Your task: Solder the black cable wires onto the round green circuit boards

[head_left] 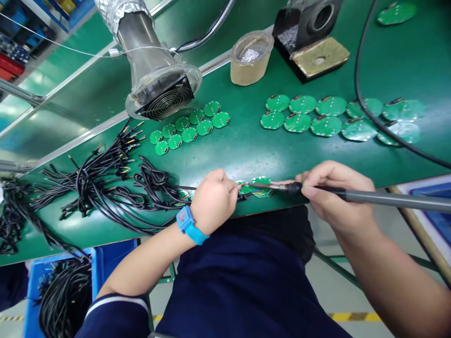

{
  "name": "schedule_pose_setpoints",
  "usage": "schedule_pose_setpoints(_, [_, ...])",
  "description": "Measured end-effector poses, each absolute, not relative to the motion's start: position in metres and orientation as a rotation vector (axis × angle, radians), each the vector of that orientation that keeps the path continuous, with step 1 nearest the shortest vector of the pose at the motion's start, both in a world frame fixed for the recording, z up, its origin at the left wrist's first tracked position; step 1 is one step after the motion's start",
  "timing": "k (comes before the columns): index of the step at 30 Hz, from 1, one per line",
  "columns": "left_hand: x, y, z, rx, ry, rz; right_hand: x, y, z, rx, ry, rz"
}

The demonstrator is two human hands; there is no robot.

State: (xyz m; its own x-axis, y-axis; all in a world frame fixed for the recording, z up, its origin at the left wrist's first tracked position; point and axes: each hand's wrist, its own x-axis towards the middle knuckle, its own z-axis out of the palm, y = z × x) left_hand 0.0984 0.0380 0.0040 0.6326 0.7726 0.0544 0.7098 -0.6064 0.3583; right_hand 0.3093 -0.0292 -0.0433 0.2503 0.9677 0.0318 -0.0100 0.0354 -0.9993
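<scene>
My right hand point(338, 192) grips a soldering iron point(380, 198) by its black and grey handle, with the metal tip pointing left over a small round green board point(261, 182). My left hand point(216, 197), with a blue watch on its wrist, has its fingers pinched beside the iron's tip at a second green board point(243, 188). A short red wire end shows at its fingertips, partly hidden. Below the tip, a black cable's coloured wires point(259, 192) lie over the boards. Another board is partly covered left of my left hand.
Two groups of round boards point(326, 126) lie beyond my hands. Black cables point(88, 178) cover the left side. A fume extractor point(165, 98) hangs at the upper left. A tape roll point(251, 61) and an iron stand point(317, 56) sit behind. A blue bin point(33, 286) holds cables.
</scene>
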Motion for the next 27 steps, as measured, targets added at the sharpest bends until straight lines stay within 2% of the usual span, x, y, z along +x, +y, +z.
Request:
schedule_pose_setpoints(17, [0.098,0.036,-0.002,2.609,1.176,0.363,0.304,-0.028,-0.035,-1.296,-1.154,0.951])
schedule_pose_setpoints(27, [0.1,0.037,0.0,2.639,1.168,0.331,0.299,-0.022,-0.034,-1.074,-0.881,0.913])
